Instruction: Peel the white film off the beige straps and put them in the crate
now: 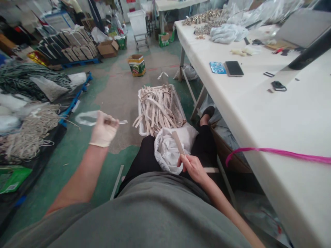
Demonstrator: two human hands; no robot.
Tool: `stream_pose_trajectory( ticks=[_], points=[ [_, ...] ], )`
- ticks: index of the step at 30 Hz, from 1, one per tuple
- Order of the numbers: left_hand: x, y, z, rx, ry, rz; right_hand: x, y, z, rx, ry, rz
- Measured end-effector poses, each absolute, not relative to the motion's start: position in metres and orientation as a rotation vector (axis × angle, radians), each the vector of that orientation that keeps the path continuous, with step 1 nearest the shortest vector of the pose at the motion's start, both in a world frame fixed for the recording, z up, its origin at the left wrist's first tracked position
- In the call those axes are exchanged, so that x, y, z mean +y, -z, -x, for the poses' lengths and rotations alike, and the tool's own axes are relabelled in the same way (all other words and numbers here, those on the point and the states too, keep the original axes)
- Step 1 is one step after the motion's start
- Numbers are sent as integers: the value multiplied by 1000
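My left hand (104, 130), in a pale glove, is raised over the floor at the left, its fingers closed on a whitish translucent strip (86, 118) that curls out on both sides. Above my lap my bare right hand (191, 166) pinches the lower end of a beige strap (178, 143), which points up and away from me. Beneath that strap, an open white sack (168, 151) rests on my thighs; I cannot make out what is in it. Just beyond my knees stands a white plastic crate (179, 100) heaped with beige straps (160, 106), some hanging over its front edge.
At the right a long white table (219, 86) bears a phone (234, 68), a black buckle (278, 85) and a pink ribbon (284, 153) over its edge. Cords (33, 127) lie on a pallet at the left. A small carton (137, 65) stands on the floor ahead.
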State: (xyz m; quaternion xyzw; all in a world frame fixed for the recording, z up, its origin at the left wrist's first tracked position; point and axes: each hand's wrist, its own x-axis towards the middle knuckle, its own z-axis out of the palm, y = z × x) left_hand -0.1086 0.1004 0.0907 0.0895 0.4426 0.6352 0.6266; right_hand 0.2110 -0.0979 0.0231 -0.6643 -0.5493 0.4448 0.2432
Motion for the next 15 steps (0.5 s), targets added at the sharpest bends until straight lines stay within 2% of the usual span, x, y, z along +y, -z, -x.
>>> stream_pose_trajectory(
  ticks=[6, 15],
  points=[
    [43, -19, 10, 961, -1028, -37, -94, -46, -191, -1887, -1142, 1882],
    [24, -11, -16, 889, -861, -85, -86, -47, -184, -1932, -1077, 1940]
  ],
)
